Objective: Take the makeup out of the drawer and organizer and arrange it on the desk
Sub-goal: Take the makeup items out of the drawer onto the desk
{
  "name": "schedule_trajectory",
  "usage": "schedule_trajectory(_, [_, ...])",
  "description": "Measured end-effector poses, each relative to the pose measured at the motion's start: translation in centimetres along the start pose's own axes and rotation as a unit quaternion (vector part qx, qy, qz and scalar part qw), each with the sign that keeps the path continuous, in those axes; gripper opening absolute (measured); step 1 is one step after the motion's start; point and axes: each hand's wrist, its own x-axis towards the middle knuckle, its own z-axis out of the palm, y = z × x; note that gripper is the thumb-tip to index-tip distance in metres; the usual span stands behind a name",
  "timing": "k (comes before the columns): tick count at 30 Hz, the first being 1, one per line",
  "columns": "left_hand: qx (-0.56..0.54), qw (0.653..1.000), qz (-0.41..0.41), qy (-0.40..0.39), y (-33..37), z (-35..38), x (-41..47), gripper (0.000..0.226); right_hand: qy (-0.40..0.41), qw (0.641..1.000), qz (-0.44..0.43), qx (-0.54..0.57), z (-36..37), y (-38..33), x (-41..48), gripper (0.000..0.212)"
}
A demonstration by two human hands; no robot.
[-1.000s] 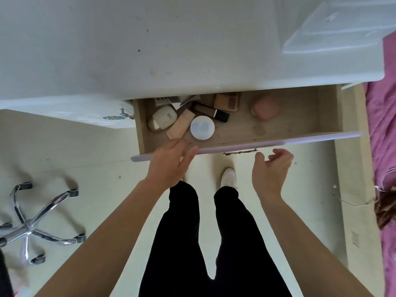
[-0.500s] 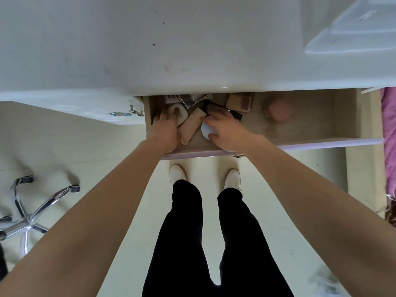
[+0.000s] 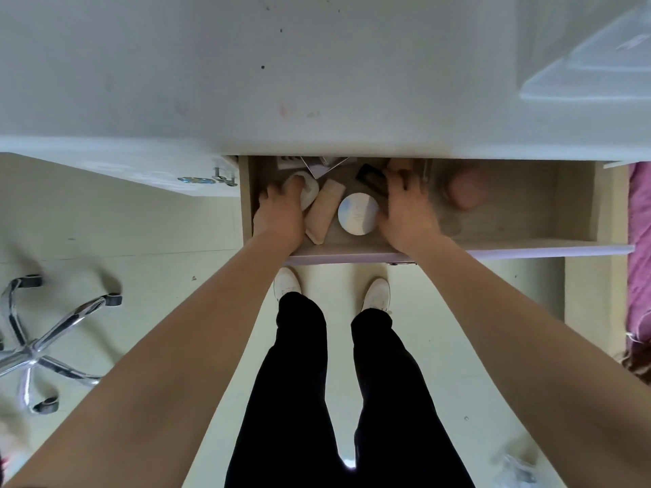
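My left hand (image 3: 280, 214): at the left end of the open wooden drawer (image 3: 510, 245), fingers draped over a cream rounded compact case (image 3: 310, 191); I cannot tell whether I grip it.
My right hand (image 3: 405, 213): fingers spread apart and flat, tips on a black-capped tube (image 3: 370, 177), thumb against a round white jar (image 3: 357, 213).
Between my hands: a beige squeeze tube (image 3: 322, 213), just left of the jar.
Far right in the drawer: a pink round case (image 3: 466, 188), well apart from my hands.
Above: the white desk (image 3: 246, 82).

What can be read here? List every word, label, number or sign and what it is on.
Nothing legible.
On the clear box on the desk: raised mark, too blurred to read.
On the round white compact in the drawer: faint bluish mark, no letters legible.
On the card at the drawer's back: dark bars, too small to read.
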Motion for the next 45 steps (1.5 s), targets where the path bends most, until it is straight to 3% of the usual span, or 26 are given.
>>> schedule_trajectory(8, [-0.001, 1.000, 0.010, 0.018, 0.8, -0.3, 0.1, 0.054, -0.058, 0.997, 0.050, -0.002, 0.3, 1.1, 1.4, 0.050])
schedule_trajectory(12, [-0.015, 1.000, 0.003, -0.013, 1.2, -0.4, 0.3, 0.060, -0.082, 0.995, 0.052, 0.026, 0.4, 1.1, 1.6, 0.048])
schedule_trajectory(16, [-0.116, 0.993, -0.003, -0.005, 1.4, -1.0, -0.3, 0.062, -0.088, 0.996, 0.031, 0.017, 0.3, 1.5, 1.6, 0.042])
schedule_trajectory(20, [-0.311, 0.944, -0.094, 0.063, 0.9, -2.1, -2.0, 0.061, -0.065, 0.998, 0.017, -0.005, 0.4, 1.5, 0.8, 0.036])
schedule_trajectory(25, [-0.403, 0.902, -0.134, 0.079, 0.5, -3.2, -4.4, 0.050, -0.029, 0.999, 0.005, 0.026, -1.0, 1.5, -1.1, 0.045])
schedule_trajectory(29, [-0.552, 0.815, -0.166, 0.064, 0.5, -4.6, -6.4, 0.031, -0.007, 0.994, -0.016, 0.105, -2.2, 1.4, -3.4, 0.038])
schedule_trajectory(32, [-0.608, 0.774, -0.169, 0.060, 0.8, -6.4, -7.9, 0.027, -0.002, 0.983, -0.013, 0.185, -3.6, 1.0, -5.5, 0.025])
schedule_trajectory(34, [-0.626, 0.760, -0.165, 0.057, 0.8, -7.9, -8.8, 0.027, -0.007, 0.974, -0.003, 0.227, -4.7, 0.2, -6.7, 0.018])
schedule_trajectory(38, [-0.640, 0.753, -0.142, 0.061, 0.6, -11.4, -10.3, 0.024, -0.013, 0.959, 0.016, 0.283, -6.5, -2.0, -8.2, 0.024])
schedule_trajectory(42, [-0.639, 0.756, -0.125, 0.069, -0.4, -14.5, -11.1, 0.030, -0.049, 0.904, 0.087, 0.416, -8.8, -4.7, -9.0, 0.033])
schedule_trajectory(45, [-0.650, 0.745, -0.127, 0.079, -1.9, -16.5, -11.2, 0.042, -0.060, 0.873, 0.107, 0.473, -10.9, -6.9, -9.0, 0.023])
